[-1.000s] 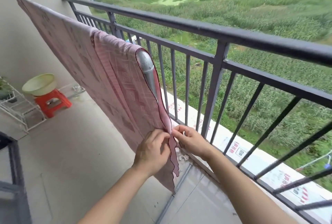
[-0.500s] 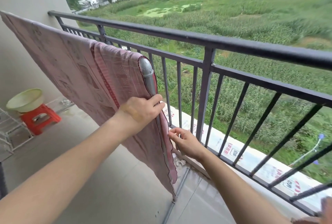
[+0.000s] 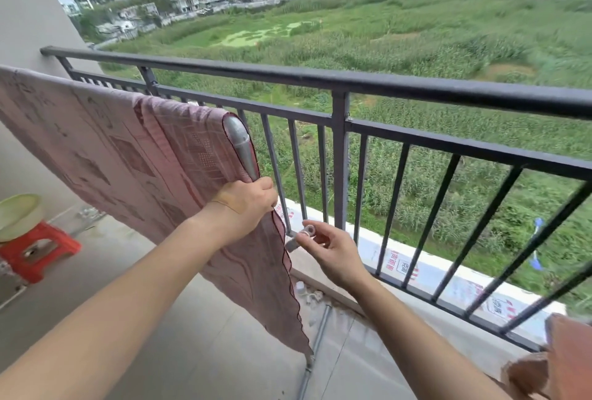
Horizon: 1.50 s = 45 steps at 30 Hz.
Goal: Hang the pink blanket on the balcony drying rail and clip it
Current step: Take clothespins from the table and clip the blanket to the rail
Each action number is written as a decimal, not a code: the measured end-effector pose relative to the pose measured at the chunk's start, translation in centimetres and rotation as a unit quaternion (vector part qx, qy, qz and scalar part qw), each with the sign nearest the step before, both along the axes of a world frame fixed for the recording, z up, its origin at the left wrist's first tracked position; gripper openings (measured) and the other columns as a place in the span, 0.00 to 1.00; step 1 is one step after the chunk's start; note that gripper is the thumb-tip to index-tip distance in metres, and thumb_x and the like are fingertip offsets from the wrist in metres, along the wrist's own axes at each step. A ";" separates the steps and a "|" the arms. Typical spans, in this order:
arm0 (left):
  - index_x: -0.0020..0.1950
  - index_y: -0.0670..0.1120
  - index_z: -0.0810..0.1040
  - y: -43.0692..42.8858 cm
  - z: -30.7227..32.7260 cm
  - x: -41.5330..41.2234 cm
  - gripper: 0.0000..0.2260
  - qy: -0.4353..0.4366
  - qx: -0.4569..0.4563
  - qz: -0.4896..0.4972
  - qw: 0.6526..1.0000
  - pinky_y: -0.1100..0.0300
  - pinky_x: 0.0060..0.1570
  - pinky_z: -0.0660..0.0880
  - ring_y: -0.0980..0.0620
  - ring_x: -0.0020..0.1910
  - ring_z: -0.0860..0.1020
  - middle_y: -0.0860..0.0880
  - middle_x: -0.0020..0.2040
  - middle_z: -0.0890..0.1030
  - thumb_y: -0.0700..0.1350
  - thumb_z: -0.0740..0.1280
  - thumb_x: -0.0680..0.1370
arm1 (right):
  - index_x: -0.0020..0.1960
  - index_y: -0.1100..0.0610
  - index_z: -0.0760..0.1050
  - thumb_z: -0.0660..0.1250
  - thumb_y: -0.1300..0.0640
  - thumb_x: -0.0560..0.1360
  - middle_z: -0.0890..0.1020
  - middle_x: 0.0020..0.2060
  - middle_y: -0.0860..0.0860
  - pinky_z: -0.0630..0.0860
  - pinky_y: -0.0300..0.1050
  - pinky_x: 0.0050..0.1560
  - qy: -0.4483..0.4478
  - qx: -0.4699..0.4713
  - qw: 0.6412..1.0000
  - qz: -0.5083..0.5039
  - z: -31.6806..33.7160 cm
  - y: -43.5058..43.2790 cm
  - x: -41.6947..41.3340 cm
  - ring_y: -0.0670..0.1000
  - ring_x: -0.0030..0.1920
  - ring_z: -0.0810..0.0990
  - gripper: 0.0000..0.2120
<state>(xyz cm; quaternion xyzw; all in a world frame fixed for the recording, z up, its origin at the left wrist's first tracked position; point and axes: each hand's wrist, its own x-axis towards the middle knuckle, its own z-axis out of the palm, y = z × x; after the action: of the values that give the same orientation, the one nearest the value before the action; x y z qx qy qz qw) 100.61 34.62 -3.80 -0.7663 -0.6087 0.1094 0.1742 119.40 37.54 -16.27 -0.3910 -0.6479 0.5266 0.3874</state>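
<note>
A pink blanket (image 3: 128, 156) is hanging draped over a silver drying rail (image 3: 241, 146), which is standing just inside a dark metal balcony railing (image 3: 342, 82). The blanket is spreading from the left edge of the view to the rail's rounded near end, and its right edge is falling in a long point toward the tiled floor (image 3: 208, 351).

The left hand (image 3: 245, 204) is reaching in from the lower left and closing its fingers around the blanket's edge and the rail's upright just below the bend, pinning the cloth there. The right hand (image 3: 330, 250) is hovering just to the right of the blanket, slightly lower and nearer the railing, with its fingers (image 3: 315, 241) half curled and pinching a small pale clip (image 3: 308, 230) between thumb and fingertips. The clip is not touching the blanket.

At the far left, a red stool (image 3: 38, 247) is carrying a pale green basin (image 3: 17, 210). A few small pale objects, too blurred to identify, are lying on the floor beneath the right hand. Beyond the railing, green fields and distant buildings are showing.
</note>
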 end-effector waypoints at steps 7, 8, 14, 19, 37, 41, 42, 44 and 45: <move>0.53 0.48 0.74 -0.2 -0.1 0.3 0.06 -0.080 -0.017 0.026 0.996 0.49 0.43 0.76 0.40 0.47 0.79 0.49 0.54 0.75 0.45 0.59 0.82 | 0.59 0.58 0.81 0.74 0.65 0.73 0.88 0.47 0.50 0.80 0.40 0.54 0.210 -0.067 0.974 -0.043 0.8 -0.7 -1.1 0.45 0.47 0.85 0.15; 0.54 0.48 0.74 -0.3 -0.1 0.4 0.06 -0.083 -0.018 0.029 0.996 0.48 0.43 0.76 0.40 0.47 0.79 0.49 0.55 0.75 0.45 0.58 0.82 | 0.59 0.59 0.81 0.74 0.65 0.73 0.87 0.47 0.51 0.80 0.39 0.54 0.214 -0.063 0.974 -0.049 0.8 -0.7 -1.3 0.44 0.47 0.85 0.15; 0.57 0.47 0.73 -0.4 0.2 0.6 0.07 -0.085 -0.041 0.046 0.994 0.47 0.47 0.76 0.41 0.49 0.79 0.49 0.57 0.74 0.45 0.58 0.83 | 0.57 0.61 0.83 0.75 0.61 0.73 0.87 0.49 0.53 0.81 0.48 0.57 0.219 -0.038 0.972 -0.078 0.6 -0.9 -2.6 0.51 0.52 0.86 0.13; 0.56 0.47 0.74 -0.2 0.3 0.8 0.08 -0.096 -0.047 0.050 0.993 0.48 0.49 0.75 0.41 0.50 0.78 0.49 0.56 0.74 0.48 0.59 0.82 | 0.56 0.59 0.85 0.76 0.57 0.73 0.87 0.49 0.53 0.80 0.59 0.59 0.203 -0.032 0.976 -0.076 0.3 -1.0 -3.7 0.54 0.53 0.86 0.13; 0.55 0.47 0.77 -1.8 -1.6 1.6 0.11 -0.343 0.176 -0.023 0.922 0.53 0.40 0.77 0.49 0.43 0.80 0.53 0.54 0.78 0.50 0.58 0.81 | 0.66 0.48 0.76 0.73 0.50 0.75 0.82 0.55 0.46 0.80 0.40 0.45 0.086 0.023 0.995 -0.043 1.6 -0.1 -0.8 0.43 0.48 0.82 0.20; 0.61 0.44 0.78 -3.1 -3.4 2.4 0.14 -0.281 0.300 -0.023 0.911 0.56 0.41 0.77 0.47 0.53 0.80 0.45 0.65 0.75 0.49 0.61 0.80 | 0.68 0.47 0.73 0.67 0.47 0.79 0.78 0.60 0.45 0.79 0.47 0.53 -0.024 0.128 0.987 -0.098 1.4 -0.1 0.3 0.41 0.54 0.79 0.19; 0.63 0.43 0.77 -3.5 -4.3 2.7 0.16 -0.279 0.310 -0.040 0.908 0.54 0.46 0.76 0.46 0.58 0.77 0.43 0.67 0.73 0.49 0.61 0.81 | 0.70 0.49 0.72 0.65 0.47 0.80 0.77 0.62 0.46 0.78 0.48 0.57 -0.061 0.151 0.980 -0.117 1.1 -0.2 0.8 0.43 0.57 0.78 0.20; 0.66 0.43 0.76 -4.3 -6.2 3.3 0.18 -0.272 0.313 -0.093 0.905 0.48 0.58 0.71 0.43 0.65 0.72 0.41 0.70 0.70 0.50 0.62 0.80 | 0.72 0.51 0.69 0.62 0.46 0.81 0.74 0.67 0.48 0.72 0.47 0.67 -0.132 0.199 0.957 -0.163 0.4 -1.0 2.4 0.45 0.66 0.72 0.21; 0.67 0.44 0.76 -4.6 -7.2 3.7 0.18 -0.265 0.309 -0.123 0.905 0.45 0.63 0.68 0.41 0.68 0.69 0.40 0.72 0.69 0.51 0.62 0.80 | 0.73 0.51 0.68 0.61 0.46 0.81 0.72 0.69 0.49 0.68 0.47 0.71 -0.167 0.216 0.943 -0.188 0.0 -1.8 3.3 0.46 0.70 0.69 0.22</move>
<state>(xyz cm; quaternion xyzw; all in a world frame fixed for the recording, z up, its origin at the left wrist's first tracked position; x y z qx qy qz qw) 104.33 30.04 -11.02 -0.7438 -0.5368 -0.3128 0.2466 122.70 35.78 -16.29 -0.4954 -0.7161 0.2184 0.4406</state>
